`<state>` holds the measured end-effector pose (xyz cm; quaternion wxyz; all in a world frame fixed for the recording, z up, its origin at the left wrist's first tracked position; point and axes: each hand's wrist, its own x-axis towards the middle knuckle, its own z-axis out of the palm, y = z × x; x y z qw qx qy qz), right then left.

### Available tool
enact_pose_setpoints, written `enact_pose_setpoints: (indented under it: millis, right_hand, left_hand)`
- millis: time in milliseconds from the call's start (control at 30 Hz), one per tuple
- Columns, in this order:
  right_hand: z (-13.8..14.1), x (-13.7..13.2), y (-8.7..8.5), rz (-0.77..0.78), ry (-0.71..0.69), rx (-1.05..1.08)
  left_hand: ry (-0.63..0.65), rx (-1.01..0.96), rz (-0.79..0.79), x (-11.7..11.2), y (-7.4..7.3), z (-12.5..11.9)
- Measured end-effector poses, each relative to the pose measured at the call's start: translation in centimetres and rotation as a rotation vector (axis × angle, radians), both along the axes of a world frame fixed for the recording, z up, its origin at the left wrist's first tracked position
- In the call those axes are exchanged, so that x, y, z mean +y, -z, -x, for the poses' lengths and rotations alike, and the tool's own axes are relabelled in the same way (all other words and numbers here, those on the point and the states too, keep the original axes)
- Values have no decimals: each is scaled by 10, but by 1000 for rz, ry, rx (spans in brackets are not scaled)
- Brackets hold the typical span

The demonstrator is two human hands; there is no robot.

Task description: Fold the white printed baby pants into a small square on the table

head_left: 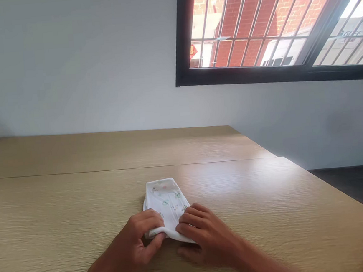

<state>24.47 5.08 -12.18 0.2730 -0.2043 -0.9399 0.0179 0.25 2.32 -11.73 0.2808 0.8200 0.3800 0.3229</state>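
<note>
A white cloth (pixel 166 199) with small green and pink printed figures lies folded on the wooden table, its narrower end pointing away from me. My left hand (pixel 143 235) grips the near left edge, fingers on top and thumb below. At the near right edge, my right hand (pixel 201 233) has its fingers curled over the fabric, with the thumb low beneath it. Between the two hands the near edge is rolled up into a thick fold. The cloth's underside and the fingertips are partly hidden.
The light wood table (pixel 64 212) has a seam running across it, with a farther table section (pixel 107 150) behind. Its right edge slants toward me, with dark floor (pixel 345 186) beyond. A pale wall (pixel 78 68) and a barred window (pixel 254 25) stand at the back.
</note>
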Motion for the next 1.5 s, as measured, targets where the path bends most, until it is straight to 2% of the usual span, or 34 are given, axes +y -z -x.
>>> enact_pose_setpoints:
  millis: [167, 300, 467, 600, 700, 767, 900, 1200, 1500]
  right_hand:
    - [-2, 6, -9, 206, 20, -18]
    - [-7, 15, -12, 305, -14, 61]
    - [-12, 20, -8, 350, 16, 71]
    - [-11, 17, -7, 437, 51, 121]
    - [-8, 15, -10, 570, 129, 213]
    - [-6, 15, -12, 712, 176, 277]
    - [-4, 17, -9, 895, 189, 407]
    - [-3, 19, -12, 962, 232, 438]
    - [-2, 19, -9, 891, 336, 424]
  left_hand:
    - [-125, -118, 153, 2, -2, 6]
    - [-154, -249, 336, 6, -1, 9]
    - [-167, -363, 370, 16, 6, 14]
    - [-157, -387, 409, 20, 5, 17]
    - [-125, -378, 459, 21, 2, 18]
    - [-99, -372, 504, 20, 1, 18]
    - [-111, -366, 593, 18, 3, 18]
    - [-107, -381, 670, 19, 5, 12]
    - [-142, -381, 739, 16, 8, 7]
